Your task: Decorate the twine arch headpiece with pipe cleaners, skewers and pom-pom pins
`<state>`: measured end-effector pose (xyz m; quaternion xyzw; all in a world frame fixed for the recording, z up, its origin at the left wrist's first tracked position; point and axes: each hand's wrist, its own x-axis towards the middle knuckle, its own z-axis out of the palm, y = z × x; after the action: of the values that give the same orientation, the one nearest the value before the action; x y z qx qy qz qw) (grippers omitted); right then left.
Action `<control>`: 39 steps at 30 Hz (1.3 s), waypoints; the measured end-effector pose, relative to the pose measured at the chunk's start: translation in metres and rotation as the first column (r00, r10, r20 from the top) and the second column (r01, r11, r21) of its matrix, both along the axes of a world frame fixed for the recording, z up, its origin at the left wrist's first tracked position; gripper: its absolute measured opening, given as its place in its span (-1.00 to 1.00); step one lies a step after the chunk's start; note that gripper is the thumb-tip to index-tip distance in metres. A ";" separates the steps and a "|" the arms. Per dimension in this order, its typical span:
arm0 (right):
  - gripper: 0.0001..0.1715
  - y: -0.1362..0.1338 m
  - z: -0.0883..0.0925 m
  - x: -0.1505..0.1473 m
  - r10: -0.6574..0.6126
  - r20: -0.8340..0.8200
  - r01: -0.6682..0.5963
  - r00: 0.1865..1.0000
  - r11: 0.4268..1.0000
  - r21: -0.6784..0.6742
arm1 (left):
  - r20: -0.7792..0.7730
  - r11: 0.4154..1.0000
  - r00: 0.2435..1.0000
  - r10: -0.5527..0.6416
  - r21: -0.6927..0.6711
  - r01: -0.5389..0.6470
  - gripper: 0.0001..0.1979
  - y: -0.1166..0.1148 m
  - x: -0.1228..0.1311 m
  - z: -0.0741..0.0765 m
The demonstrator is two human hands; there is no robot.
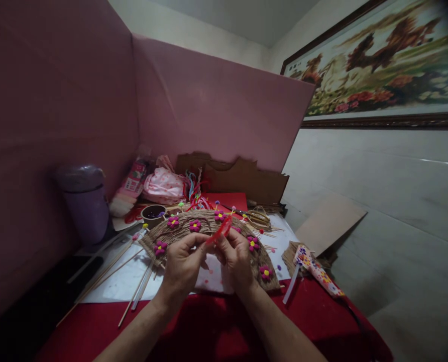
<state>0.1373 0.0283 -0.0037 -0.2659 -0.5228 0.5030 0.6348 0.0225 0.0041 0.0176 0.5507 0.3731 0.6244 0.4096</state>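
A thin, shiny red strip (223, 230) is pinched between my two hands, above the middle of the table. My left hand (182, 264) grips its lower left end with the fingers closed. My right hand (237, 259) has thumb and fingers closed on it nearer its upper end. Behind and below them lies a fan-shaped brown piece covered in twine (209, 218). Magenta flowers with yellow centres (195, 225) dot its surface, and sticks tipped with small coloured balls show around its edge. My hands hide part of the fan's middle.
A floral-patterned glue gun (318, 274) rests at the right, by a clear glue stick (292, 285). Thin wooden sticks (107, 266) lie at left, near a dark-filled bowl (153, 213). Scissors (246, 213), torn cardboard (235, 176) and a purple bin (86, 206) stand farther back.
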 end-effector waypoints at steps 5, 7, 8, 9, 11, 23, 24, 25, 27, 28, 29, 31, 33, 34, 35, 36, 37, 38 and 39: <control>-0.71 -0.002 0.002 0.001 -0.012 0.046 0.012 0.999 1.000 0.007 | 0.029 0.996 0.999 -0.016 -0.086 0.018 -0.85 0.000 0.000 0.003; -0.70 -0.002 0.002 0.001 -0.026 0.062 0.026 0.998 1.000 0.013 | 0.040 0.994 0.999 -0.037 -0.100 0.041 -0.83 0.000 -0.001 0.003; -0.69 -0.002 0.002 0.002 -0.033 0.068 0.032 0.997 0.999 0.014 | 0.044 0.993 0.998 -0.050 -0.102 0.054 -0.83 0.000 -0.002 0.003; -0.68 -0.002 0.002 0.002 -0.043 0.076 0.043 0.996 0.999 0.013 | 0.048 0.992 0.997 -0.062 -0.104 0.067 -0.83 0.001 -0.002 0.003; -0.66 -0.002 0.001 0.002 -0.059 0.103 0.059 0.993 0.998 0.004 | 0.058 0.990 0.995 -0.081 -0.109 0.087 -0.83 0.001 -0.003 0.003; -0.65 -0.003 0.000 0.002 -0.061 0.120 0.060 0.991 0.998 0.015 | 0.021 0.992 0.997 -0.071 -0.103 0.073 -0.81 0.001 -0.003 0.001; -0.65 -0.003 0.000 0.002 -0.072 0.128 0.070 0.989 0.997 0.021 | 0.015 0.993 0.998 -0.061 -0.103 0.062 -0.82 0.001 -0.003 0.001; -0.65 -0.003 0.001 0.002 -0.084 0.139 0.080 0.987 0.996 0.029 | 0.016 0.993 0.998 -0.055 -0.108 0.056 -0.82 0.001 -0.003 0.000; -0.65 -0.005 0.004 0.002 -0.100 0.159 0.095 0.982 0.995 0.038 | 0.021 0.992 0.999 -0.044 -0.117 0.046 -0.83 0.001 -0.002 0.001; -0.66 -0.007 0.006 0.002 -0.105 0.170 0.099 0.980 0.994 0.041 | 0.022 0.992 0.999 -0.038 -0.119 0.041 -0.84 0.001 -0.002 0.001; -0.66 -0.008 0.008 0.002 -0.111 0.176 0.104 0.978 0.994 0.044 | 0.021 0.992 0.999 -0.034 -0.117 0.036 -0.84 0.001 -0.002 0.001; -0.65 -0.009 0.011 0.001 -0.121 0.178 0.113 0.977 0.992 0.052 | 0.023 0.993 0.999 -0.028 -0.111 0.030 -0.84 0.000 -0.002 0.001; -0.64 -0.010 0.011 0.001 -0.128 0.180 0.118 0.975 0.991 0.065 | 0.026 0.994 0.999 -0.033 -0.106 0.036 -0.84 0.000 -0.002 0.001; -0.63 -0.009 0.010 0.001 -0.127 0.181 0.116 0.975 0.991 0.070 | 0.027 0.993 0.999 -0.038 -0.107 0.041 -0.84 0.000 -0.002 0.001; -0.62 -0.009 0.010 0.001 -0.125 0.178 0.113 0.976 0.991 0.072 | 0.027 0.993 0.999 -0.041 -0.109 0.044 -0.84 0.000 -0.002 0.002; -0.62 -0.009 0.009 0.001 -0.122 0.175 0.111 0.977 0.991 0.074 | 0.028 0.993 0.999 -0.042 -0.111 0.045 -0.84 0.001 -0.002 0.002; -0.62 -0.008 0.008 0.001 -0.121 0.170 0.110 0.978 0.991 0.076 | 0.029 0.993 0.999 -0.039 -0.113 0.042 -0.83 0.001 -0.002 0.002; -0.63 -0.008 0.008 0.001 -0.119 0.164 0.108 0.979 0.991 0.077 | 0.033 0.993 0.999 -0.034 -0.114 0.038 -0.83 0.001 -0.002 0.003; -0.64 -0.008 0.007 0.001 -0.115 0.159 0.104 0.980 0.992 0.077 | 0.039 0.993 0.999 -0.031 -0.115 0.035 -0.83 0.002 -0.002 0.003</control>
<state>0.1386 0.0205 0.0036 -0.3128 -0.5745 0.4255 0.6254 0.0203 0.0057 0.0206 0.5203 0.3919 0.6050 0.4578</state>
